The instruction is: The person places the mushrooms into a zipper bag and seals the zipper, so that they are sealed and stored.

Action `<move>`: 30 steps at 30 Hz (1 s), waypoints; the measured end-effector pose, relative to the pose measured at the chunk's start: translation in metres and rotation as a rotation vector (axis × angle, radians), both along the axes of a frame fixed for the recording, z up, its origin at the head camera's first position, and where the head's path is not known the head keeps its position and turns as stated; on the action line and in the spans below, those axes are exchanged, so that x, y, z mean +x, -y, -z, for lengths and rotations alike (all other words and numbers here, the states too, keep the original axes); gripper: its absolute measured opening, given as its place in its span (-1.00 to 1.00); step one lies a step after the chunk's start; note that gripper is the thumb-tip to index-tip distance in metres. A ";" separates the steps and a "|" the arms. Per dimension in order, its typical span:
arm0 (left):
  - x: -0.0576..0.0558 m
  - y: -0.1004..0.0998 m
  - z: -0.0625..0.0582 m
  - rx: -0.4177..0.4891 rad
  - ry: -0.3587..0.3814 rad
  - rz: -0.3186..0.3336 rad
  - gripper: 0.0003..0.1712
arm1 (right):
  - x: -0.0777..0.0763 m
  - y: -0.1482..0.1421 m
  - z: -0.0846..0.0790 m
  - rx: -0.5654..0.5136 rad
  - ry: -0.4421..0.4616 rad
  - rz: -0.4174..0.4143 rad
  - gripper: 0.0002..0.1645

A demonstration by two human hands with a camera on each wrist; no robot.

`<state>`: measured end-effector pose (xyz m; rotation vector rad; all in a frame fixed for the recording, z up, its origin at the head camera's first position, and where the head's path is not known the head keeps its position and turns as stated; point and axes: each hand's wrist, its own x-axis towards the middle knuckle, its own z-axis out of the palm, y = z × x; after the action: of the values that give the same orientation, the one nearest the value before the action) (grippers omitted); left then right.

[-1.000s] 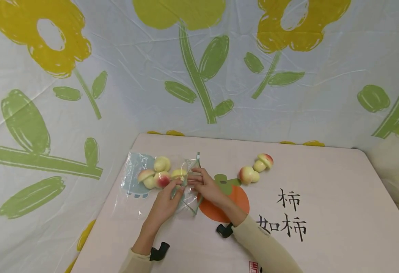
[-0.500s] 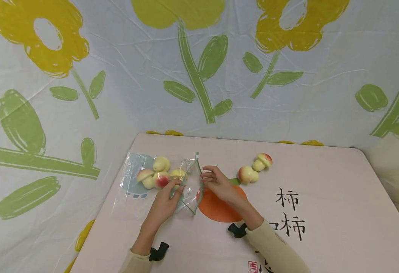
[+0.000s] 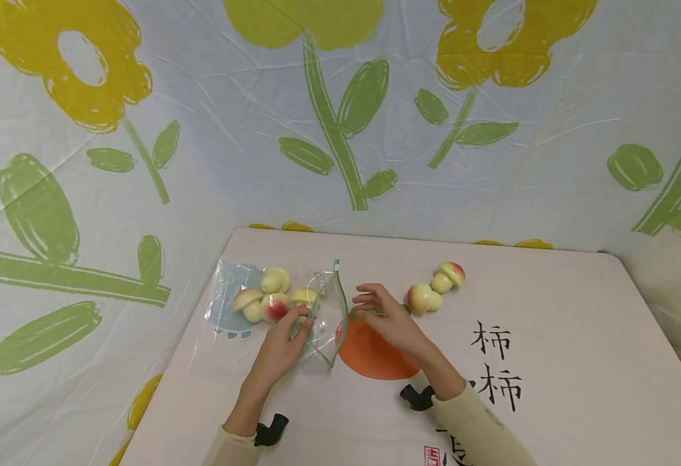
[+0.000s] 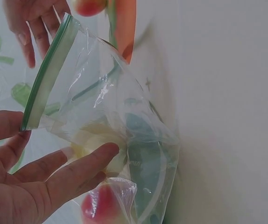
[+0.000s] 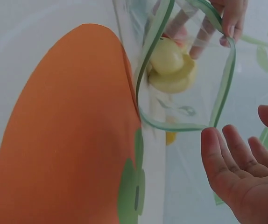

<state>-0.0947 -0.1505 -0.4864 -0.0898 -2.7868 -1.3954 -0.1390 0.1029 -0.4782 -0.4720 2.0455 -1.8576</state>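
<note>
A clear zip bag (image 3: 325, 327) with a green zip rim lies on the table, its mouth gaping to the right. Several yellow-and-red toy mushrooms (image 3: 274, 307) are inside it. My left hand (image 3: 282, 343) pinches the bag's near-side rim between thumb and finger, other fingers spread along the plastic in the left wrist view. Just right of the mouth, my right hand (image 3: 393, 323) is held with relaxed fingers and nothing in it. In the right wrist view the green rim (image 5: 222, 88) forms a wide loop, with a yellow mushroom (image 5: 166, 58) behind it.
Two more toy mushrooms, a nearer one (image 3: 422, 299) and a farther one (image 3: 449, 276), lie right of the bag. The pale table mat (image 3: 573, 323) bears a printed orange persimmon (image 3: 375, 353) and black characters. A flower-print cloth (image 3: 230, 129) hangs behind and at the sides.
My right hand has let go of the bag's rim and drawn away to the right. The mouth has widened. My left hand keeps its hold in the same place.
</note>
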 end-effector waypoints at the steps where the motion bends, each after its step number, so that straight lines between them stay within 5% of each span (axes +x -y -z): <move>1: 0.000 0.000 0.000 0.003 0.005 -0.002 -0.80 | 0.001 -0.002 -0.001 0.006 -0.005 0.006 -0.44; 30: 0.002 0.004 0.004 0.057 0.048 0.008 -0.71 | 0.002 -0.072 -0.013 0.029 -0.146 0.160 -0.45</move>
<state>-0.0931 -0.1545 -0.4905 -0.0675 -2.7856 -1.4972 -0.1371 0.1748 -0.4654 -0.4607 2.2634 -1.9320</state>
